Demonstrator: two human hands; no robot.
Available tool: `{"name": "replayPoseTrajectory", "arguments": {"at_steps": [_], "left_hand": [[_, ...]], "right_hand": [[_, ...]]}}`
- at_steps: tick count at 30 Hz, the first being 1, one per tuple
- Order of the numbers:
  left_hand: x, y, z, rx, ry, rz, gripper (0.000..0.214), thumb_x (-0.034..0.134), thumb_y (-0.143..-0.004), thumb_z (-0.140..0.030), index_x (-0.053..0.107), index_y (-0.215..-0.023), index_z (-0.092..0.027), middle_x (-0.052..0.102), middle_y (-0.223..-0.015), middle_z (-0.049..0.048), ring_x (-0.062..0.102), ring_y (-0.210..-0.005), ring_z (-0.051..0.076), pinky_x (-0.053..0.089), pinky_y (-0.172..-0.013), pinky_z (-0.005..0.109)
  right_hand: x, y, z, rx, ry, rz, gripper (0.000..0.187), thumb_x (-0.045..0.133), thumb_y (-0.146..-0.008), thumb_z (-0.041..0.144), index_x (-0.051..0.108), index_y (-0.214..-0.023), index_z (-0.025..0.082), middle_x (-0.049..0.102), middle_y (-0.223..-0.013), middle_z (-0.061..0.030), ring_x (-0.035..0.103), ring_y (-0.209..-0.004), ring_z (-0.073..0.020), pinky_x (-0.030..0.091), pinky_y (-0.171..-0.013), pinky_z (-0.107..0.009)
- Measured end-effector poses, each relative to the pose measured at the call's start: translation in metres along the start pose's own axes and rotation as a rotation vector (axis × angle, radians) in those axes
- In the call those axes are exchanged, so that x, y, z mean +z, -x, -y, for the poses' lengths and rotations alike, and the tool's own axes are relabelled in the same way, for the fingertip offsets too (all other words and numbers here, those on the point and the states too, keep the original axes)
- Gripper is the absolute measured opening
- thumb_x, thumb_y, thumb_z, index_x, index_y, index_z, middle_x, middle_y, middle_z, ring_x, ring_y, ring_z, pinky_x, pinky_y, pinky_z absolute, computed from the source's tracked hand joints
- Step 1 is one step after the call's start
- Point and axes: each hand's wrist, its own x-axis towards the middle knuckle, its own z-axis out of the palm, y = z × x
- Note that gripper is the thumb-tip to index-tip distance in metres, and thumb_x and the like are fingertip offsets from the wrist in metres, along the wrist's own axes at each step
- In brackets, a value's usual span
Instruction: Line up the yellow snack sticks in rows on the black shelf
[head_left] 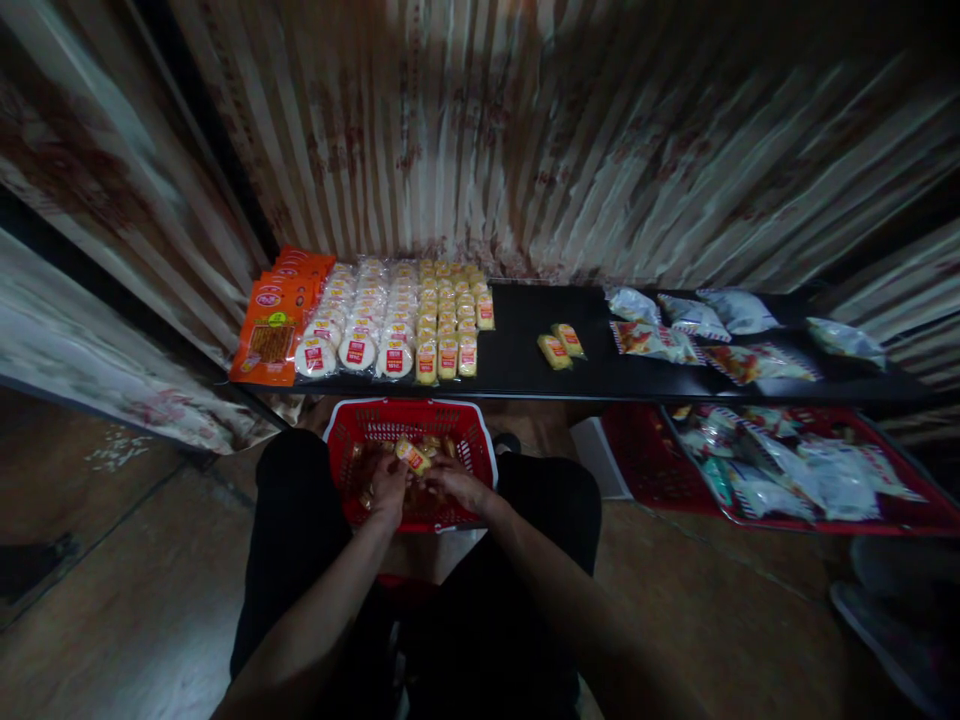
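Head view: nearest, the person's two dark-clad legs (pixel 292 540) stand either side of a red basket (pixel 405 412) with a pale rim, on a brownish floor (pixel 690 600). Inside the basket, the left hand (pixel 388 485) grips a small yellow packet (pixel 412 457) with a red-and-white label, raised over more wrapped packets (pixel 431 442) whose details are lost in shadow. The right hand (pixel 459 482) is just beside it, fingers bent toward the packet's near side; whether they hold anything, I cannot tell. Off to the right, a red tray (pixel 911 470) carries a heap of shiny bags (pixel 840 480), and a shoe (pixel 881 630) shows near the picture's edge. Beyond the basket runs a long black shelf (pixel 517 315). On it, from left to right, lie overlapping orange pouches (pixel 266 340), rows of round white packs (pixel 356 348), tight rows of yellow packs (pixel 448 355), two loose yellow packs (pixel 553 351) side by side, and several silvery bags (pixel 652 342) spread apart. Farthest back hangs a pleated, striped curtain (pixel 480 130) with reddish floral patches.
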Motion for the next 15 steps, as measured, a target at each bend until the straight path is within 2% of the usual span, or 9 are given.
{"name": "replayPoseTrajectory", "arguments": {"at_steps": [3,6,10,15], "left_hand": [[0.0021,0.0030,-0.0031,-0.051,0.058,0.007,0.025,0.063,-0.075,-0.019,0.062,-0.100,-0.014,0.062,-0.063,-0.0014,0.055,-0.048,0.008,0.045,-0.052,0.021],[-0.0008,0.0041,-0.0047,-0.071,0.111,0.010,0.026,0.066,-0.073,-0.022,0.063,-0.098,-0.014,0.060,-0.060,-0.0025,0.053,-0.046,0.006,0.044,-0.049,0.019],[-0.0050,0.0051,-0.0041,-0.102,0.132,0.001,0.022,0.066,-0.073,-0.020,0.062,-0.095,-0.015,0.061,-0.062,-0.0026,0.054,-0.046,0.006,0.044,-0.050,0.018],[-0.0029,0.0077,-0.0034,-0.156,0.200,-0.014,0.020,0.065,-0.072,-0.011,0.059,-0.091,-0.016,0.063,-0.071,-0.0004,0.059,-0.054,0.007,0.050,-0.058,0.021]], "right_hand": [[-0.0007,-0.0006,-0.0056,-0.060,0.053,0.023,0.022,0.073,-0.058,0.027,0.062,-0.076,0.019,0.065,-0.067,0.0030,0.059,-0.061,-0.0119,0.046,-0.060,-0.024],[-0.0023,0.0007,-0.0072,-0.092,0.087,-0.011,0.035,0.078,-0.054,0.039,0.064,-0.079,0.020,0.067,-0.079,0.0005,0.062,-0.072,-0.0148,0.048,-0.068,-0.028],[-0.0038,0.0011,-0.0056,-0.082,0.085,0.021,0.044,0.074,-0.057,0.057,0.065,-0.077,0.020,0.067,-0.088,-0.0033,0.061,-0.080,-0.0172,0.049,-0.068,-0.029],[-0.0050,0.0002,-0.0042,-0.001,0.008,-0.006,0.048,0.080,-0.049,0.055,0.064,-0.076,0.019,0.064,-0.081,-0.0007,0.060,-0.077,-0.0152,0.049,-0.068,-0.029]]}}
